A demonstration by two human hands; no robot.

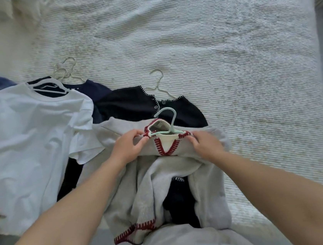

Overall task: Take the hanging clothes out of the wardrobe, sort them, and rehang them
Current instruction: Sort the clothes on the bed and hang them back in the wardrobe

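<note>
Hands pinching grey sweater [162, 174] neckline, left hand [128, 147], right hand [206, 144], grip seemingly closed, mint hanger [168, 121] inside.

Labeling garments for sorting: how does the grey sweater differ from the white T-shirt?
The grey sweater has red stitched trim; the white T-shirt is plain. The sweater is bunched, held at the collar by the left hand and right hand; the T-shirt lies flat, untouched. The sweater's hanger is mint green, the T-shirt's white. Both rest on the bed.

My bare forearms reach forward, converging. My left hand [128, 146] pinches with thumb and fingertips. My right hand [207, 143] is palm down, fingers curled closed in a grip.
</note>
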